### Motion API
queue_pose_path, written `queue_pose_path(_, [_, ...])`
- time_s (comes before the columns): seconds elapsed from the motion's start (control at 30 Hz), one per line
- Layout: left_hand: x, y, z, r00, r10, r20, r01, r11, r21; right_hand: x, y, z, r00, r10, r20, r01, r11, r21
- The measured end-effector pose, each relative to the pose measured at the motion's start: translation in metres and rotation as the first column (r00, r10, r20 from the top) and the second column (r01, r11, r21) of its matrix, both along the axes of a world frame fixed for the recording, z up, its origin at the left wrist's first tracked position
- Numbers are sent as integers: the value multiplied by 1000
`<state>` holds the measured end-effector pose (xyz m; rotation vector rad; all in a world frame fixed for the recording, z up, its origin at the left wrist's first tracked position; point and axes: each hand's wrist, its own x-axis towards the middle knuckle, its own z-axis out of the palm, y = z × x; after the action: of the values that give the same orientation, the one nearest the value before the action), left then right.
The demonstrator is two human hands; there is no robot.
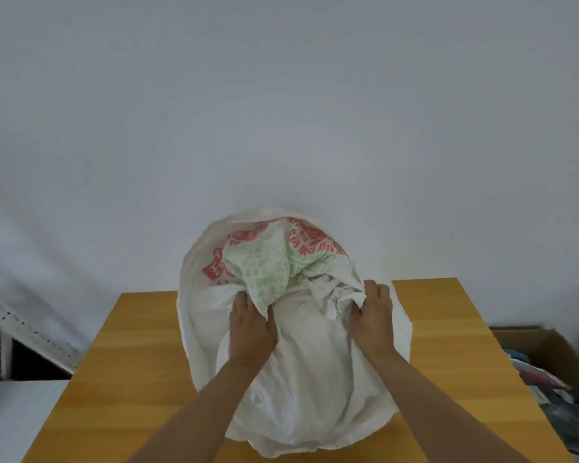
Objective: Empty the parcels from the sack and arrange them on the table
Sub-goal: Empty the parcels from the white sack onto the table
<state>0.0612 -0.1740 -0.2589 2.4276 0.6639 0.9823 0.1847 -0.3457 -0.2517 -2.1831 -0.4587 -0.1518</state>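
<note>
We see a full white sack [301, 379] with red and green print standing on the wooden desk [114, 379], bunched at its top. Our left hand [251, 329] lies on the upper cloth with its fingers curled into a fold near the green print, so this grip pinches the sack. Our right hand [375, 315] clutches the gathered mouth, fingers closed around the crumpled cloth. The parcels are hidden inside. A cardboard box [549, 349] of mixed items sits to the right of the desk.
</note>
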Motion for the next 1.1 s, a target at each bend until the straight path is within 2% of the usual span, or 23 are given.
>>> queue_pose_path(0.03, [0, -1, -2, 1000, 12, 1, -12, 1000, 0, -1, -1, -1, 1000, -6, -23, 6, 1000, 2])
queue_pose_path(0.1, [-4, -5, 2, 996, 47, 80, -43, 998, -48, -6, -2, 5, 998, 12, 63, -17, 997, 81])
queue_pose_path(0.17, [-6, -1, 8, 991, 32, 130, -29, 999, -27, -10, -1, 11, 989, 38, 141, -55, 991, 120])
queue_pose_path(0.27, [-4, 10, 9, 999, 29, 17, -28, 999, -29, -7, 7, 7, 996, 85, 24, -85, 996, -6])
queue_pose_path(0.3, [-7, 11, 6, 998, 51, 25, -49, 997, -58, -9, 9, 8, 996, 86, 4, -86, 996, -22])
queue_pose_path(0.43, [-24, 17, 4, 992, 61, 114, -45, 990, -132, -29, 17, 20, 989, 104, 107, -109, 993, 47])
queue_pose_path(0.53, [-25, 25, 0, 999, 38, -13, -40, 981, -188, -37, 22, 15, 992, 120, 46, -119, 993, -24])
queue_pose_path(0.57, [-29, 25, 0, 999, 37, 17, -33, 982, -184, -41, 24, 17, 994, 95, 45, -94, 995, -25])
queue_pose_path(0.67, [-45, 28, 6, 990, 24, 139, -1, 987, -162, -57, 29, 32, 992, 23, 122, -36, 994, 102])
queue_pose_path(0.73, [-50, 38, 4, 997, -14, 74, 24, 991, -135, -64, 35, 32, 990, 41, 138, -53, 995, 83])
queue_pose_path(0.8, [-56, 43, 1, 998, -53, -18, 49, 985, -165, -69, 40, 30, 998, 38, 48, -38, 999, 7])
queue_pose_path(0.83, [-61, 42, -3, 998, -56, -3, 54, 982, -182, -74, 41, 32, 999, 34, 33, -33, 999, -20])
queue_pose_path(0.93, [-76, 40, -3, 995, 9, 101, 19, 963, -270, -94, 40, 42, 990, 46, 131, -49, 998, 25])
queue_pose_path(1.0, [-75, 48, -8, 998, -20, 52, 35, 956, -290, -100, 38, 40, 987, 60, 152, -64, 998, 22])
queue_pose_path(1.1, [-79, 46, -16, 992, -128, -5, 121, 952, -281, -103, 32, 33, 999, 26, 22, -26, 999, -20])
